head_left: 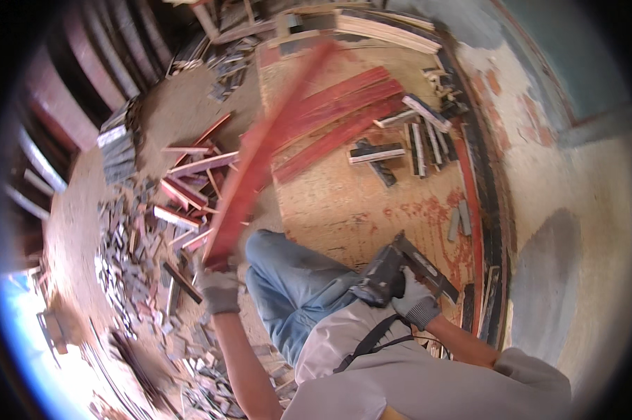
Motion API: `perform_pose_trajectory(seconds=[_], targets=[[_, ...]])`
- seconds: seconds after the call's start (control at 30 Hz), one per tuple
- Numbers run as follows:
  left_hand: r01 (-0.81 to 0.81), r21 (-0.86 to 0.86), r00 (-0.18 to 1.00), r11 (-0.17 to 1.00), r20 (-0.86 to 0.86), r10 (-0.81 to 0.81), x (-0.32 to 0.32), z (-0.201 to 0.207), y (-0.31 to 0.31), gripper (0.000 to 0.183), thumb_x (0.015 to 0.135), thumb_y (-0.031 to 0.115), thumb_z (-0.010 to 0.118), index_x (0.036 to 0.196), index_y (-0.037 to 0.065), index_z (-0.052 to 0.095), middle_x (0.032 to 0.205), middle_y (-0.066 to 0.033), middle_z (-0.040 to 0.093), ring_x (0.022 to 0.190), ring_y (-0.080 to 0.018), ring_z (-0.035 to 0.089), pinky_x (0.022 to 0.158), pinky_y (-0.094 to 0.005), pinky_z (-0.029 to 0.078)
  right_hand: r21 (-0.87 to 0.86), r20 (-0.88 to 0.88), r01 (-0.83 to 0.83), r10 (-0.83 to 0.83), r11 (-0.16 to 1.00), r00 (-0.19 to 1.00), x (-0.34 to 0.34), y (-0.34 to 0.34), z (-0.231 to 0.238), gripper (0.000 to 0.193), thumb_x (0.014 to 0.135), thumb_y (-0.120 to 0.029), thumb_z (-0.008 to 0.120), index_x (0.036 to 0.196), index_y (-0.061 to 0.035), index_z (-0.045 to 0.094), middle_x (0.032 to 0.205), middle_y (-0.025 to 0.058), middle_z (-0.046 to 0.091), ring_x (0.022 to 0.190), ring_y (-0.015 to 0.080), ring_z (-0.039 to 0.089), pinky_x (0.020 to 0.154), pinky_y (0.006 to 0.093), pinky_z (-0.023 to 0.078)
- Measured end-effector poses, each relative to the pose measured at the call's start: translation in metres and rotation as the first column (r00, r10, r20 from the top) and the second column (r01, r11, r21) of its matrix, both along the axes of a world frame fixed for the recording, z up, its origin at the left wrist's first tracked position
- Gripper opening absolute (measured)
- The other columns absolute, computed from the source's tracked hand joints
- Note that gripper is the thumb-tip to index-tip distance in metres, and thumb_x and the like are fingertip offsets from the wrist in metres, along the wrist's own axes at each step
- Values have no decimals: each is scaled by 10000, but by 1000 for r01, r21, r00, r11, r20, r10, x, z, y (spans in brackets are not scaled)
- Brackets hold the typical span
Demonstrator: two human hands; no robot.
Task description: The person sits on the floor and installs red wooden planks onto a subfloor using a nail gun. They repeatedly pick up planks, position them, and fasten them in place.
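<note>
Grey gloves point(220, 291), faded blue jeans point(295, 262)

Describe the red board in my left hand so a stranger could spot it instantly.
Find the big tan plywood sheet, with red planks lying on it. Crossing in front of its left edge, a long red board slants up and to the right from the gloved left hand. Unlike those planks, it is gripped at its lower end, and looks blurred.

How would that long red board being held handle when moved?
Probably stiff: the red board shows no obvious sag with the left grip at one end. It may feel end-heavy, since most length extends beyond that grip.
</note>
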State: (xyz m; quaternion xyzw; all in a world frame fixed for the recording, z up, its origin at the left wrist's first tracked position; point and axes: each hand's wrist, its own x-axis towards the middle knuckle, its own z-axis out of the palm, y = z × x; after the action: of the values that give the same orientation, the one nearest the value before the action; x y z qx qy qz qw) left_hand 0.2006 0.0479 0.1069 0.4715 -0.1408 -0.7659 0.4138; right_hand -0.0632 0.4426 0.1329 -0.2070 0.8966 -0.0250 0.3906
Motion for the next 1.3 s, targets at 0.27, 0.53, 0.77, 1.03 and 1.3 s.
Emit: perform_pose_trajectory(seconds=[0.27, 0.53, 0.77, 1.03, 1.3], targets=[[587, -304, 754, 750, -131, -644, -166, 146, 96, 472, 991, 156, 616, 1393, -72, 520, 1337, -197, 623, 1248, -318, 615, 1088, -466, 493, -413, -188, -292, 233, 863, 954, -97, -60, 20, 222, 902, -320, 660, 865, -102, 677, 754, 198, 676, 733, 411, 680, 655, 521, 525], [679, -632, 79, 374, -443, -893, -228, 294, 151, 580, 865, -27, 667, 1421, -49, 502, 1368, -201, 612, 1259, -278, 610, 1108, -415, 465, -180, -763, -800, 433, 573, 481, -256, -295, -27, 464, 867, -198, 687, 1298, -80, 561, 1172, 188, 671, 1105, 381, 624, 962, 501, 500], [597, -695, 158, 400, -387, -909, -217, 285, 144, 591, 870, -9, 678, 1432, -42, 498, 1376, -192, 608, 1268, -268, 602, 1111, -408, 458, 202, -664, -827, 695, 524, 278, -286, -382, -65, 652, 830, -105, 652, 1458, -61, 484, 1421, 201, 549, 1316, 361, 521, 1112, 466, 428], [561, -739, 284, 372, -250, -926, -209, 291, 140, 604, 875, 12, 690, 1445, -33, 493, 1385, -181, 604, 1278, -256, 592, 1114, -399, 451, 291, -672, -845, 725, 449, 153, -277, -396, -40, 420, 699, -211, 793, 1068, -101, 626, 1177, 144, 579, 1170, 335, 547, 895, 492, 486], [628, -538, 615, 563, 786, 64, -175, 131, 84, 687, 938, 211, 751, 1499, -35, 440, 1415, -181, 585, 1304, -259, 566, 1124, -402, 434, -51, -795, -900, 527, 433, 299, -200, -247, -32, 414, 790, -398, 782, 1004, -116, 567, 946, 112, 582, 908, 300, 599, 755, 455, 471]])
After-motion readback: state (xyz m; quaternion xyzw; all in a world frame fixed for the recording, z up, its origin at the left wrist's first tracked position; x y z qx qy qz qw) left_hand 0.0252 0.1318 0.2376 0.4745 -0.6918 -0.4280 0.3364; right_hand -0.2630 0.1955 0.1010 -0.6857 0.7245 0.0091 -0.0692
